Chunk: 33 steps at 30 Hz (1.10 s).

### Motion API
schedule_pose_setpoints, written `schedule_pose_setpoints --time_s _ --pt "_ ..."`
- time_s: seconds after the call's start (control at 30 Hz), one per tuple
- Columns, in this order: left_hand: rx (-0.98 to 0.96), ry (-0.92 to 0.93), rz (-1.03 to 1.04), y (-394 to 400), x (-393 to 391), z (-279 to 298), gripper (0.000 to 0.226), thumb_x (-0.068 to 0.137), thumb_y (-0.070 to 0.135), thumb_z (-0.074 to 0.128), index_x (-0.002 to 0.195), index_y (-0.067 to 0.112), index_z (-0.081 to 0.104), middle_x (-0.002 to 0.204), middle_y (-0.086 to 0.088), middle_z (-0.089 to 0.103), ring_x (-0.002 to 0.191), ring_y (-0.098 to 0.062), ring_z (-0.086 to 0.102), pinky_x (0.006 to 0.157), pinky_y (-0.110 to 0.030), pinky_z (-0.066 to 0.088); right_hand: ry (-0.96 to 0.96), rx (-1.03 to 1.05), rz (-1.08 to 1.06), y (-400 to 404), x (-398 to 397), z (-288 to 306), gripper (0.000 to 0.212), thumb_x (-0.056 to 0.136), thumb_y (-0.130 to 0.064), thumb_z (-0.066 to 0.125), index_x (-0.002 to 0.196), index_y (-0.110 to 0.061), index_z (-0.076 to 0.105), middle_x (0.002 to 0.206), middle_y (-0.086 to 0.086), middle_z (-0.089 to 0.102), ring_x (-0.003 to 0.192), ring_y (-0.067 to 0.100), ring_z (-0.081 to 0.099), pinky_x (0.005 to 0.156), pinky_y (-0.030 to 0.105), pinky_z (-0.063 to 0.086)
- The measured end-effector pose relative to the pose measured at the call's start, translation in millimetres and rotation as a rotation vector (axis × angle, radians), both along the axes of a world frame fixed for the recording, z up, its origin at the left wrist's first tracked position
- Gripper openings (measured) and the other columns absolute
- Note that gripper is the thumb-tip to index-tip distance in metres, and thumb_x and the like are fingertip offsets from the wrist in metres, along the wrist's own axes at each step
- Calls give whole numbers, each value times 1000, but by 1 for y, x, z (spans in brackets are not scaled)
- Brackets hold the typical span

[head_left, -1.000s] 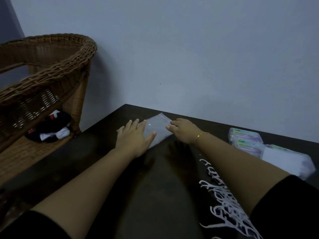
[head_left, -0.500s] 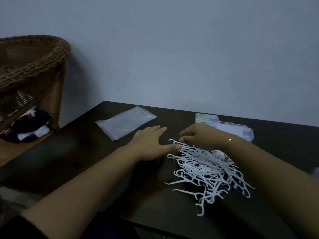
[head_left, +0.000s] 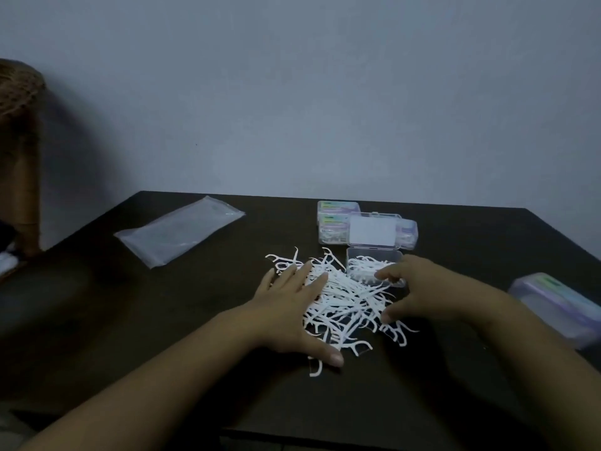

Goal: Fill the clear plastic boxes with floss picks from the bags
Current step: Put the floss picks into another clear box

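Step in hand: gathering loose floss picks heaped on worktop for open clear box. My left hand flat, fingers spread, resting on heap's left side. My right hand at heap's right edge, fingers loosely curved, pinching nothing I can see. Box just beyond right fingertips, partly filled. Next move, likely: pinch small bunch, lift into box. Emptied bag lies far left.

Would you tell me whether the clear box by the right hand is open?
Open: the clear box has its lid raised behind it, and floss picks lie inside.
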<state>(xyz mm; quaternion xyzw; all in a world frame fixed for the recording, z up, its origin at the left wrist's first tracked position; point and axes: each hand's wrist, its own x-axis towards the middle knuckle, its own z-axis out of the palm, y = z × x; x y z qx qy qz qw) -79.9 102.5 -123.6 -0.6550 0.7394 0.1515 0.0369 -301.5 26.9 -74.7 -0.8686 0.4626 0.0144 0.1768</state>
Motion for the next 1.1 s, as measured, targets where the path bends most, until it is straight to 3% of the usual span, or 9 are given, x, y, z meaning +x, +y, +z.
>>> schedule_pose_setpoints --time_s 0.2,0.33,0.47,0.57,0.7,0.77,0.9,1.0,1.1 --pt "-91 30 13 -21 0 12 107 58 86 50 149 42 13 160 10 -1 146 -10 -12 116 -49 -12 -146 -166 87 -7 5 -16 31 83 -37 69 110 -22 71 81 -19 48 77 -3 50 67 8 40" --pt "-250 66 5 -42 -9 27 65 79 70 52 137 44 42 149 14 32 140 -7 19 112 -41 6 -144 -241 109 -7 2 -20 25 88 -38 61 104 -23 73 84 -17 48 82 0 50 73 20 47" --pt "-323 100 15 -62 -25 37 43 88 40 54 132 41 50 140 14 46 126 -4 35 99 -32 15 -137 -245 96 -7 0 -26 44 80 -60 59 111 -30 66 97 -14 49 91 2 47 75 23 45" --pt "-217 177 64 -67 -31 39 47 89 34 54 135 39 46 127 19 52 102 0 32 93 -27 14 -133 -280 113 -7 0 -28 38 84 -52 59 115 -30 65 102 -13 52 99 3 47 79 22 44" --pt "-194 160 70 -67 -20 28 62 88 34 51 146 37 29 122 23 56 118 -3 43 99 -27 12 -206 -314 119 -9 -1 -30 21 89 -39 56 100 -28 70 94 -13 55 98 4 46 81 25 45" --pt "-191 115 63 -63 -17 28 55 90 36 50 143 36 37 132 22 53 122 -6 38 96 -24 11 -230 -295 115 -9 -2 -29 18 89 -37 57 94 -27 71 91 -13 56 94 3 46 81 24 44" --pt "-154 105 47 -58 -15 31 36 92 41 53 127 40 57 123 20 59 102 -1 28 89 -25 13 -310 -185 90 -8 -3 -22 13 87 -32 61 83 -26 72 86 -13 57 84 1 51 74 18 45" --pt "-127 116 78 -59 -11 31 28 87 48 61 115 45 65 117 23 60 112 -6 29 92 -27 18 -406 -43 -8 -9 -9 -16 10 84 -31 66 76 -29 70 84 -12 59 80 -2 54 67 13 44" --pt "-111 193 132 -57 -6 31 25 83 45 67 109 43 67 106 23 60 112 -16 25 92 -30 28 -473 63 -78 -14 -18 -10 11 81 -33 69 72 -28 71 83 -10 65 75 2 60 68 21 46"
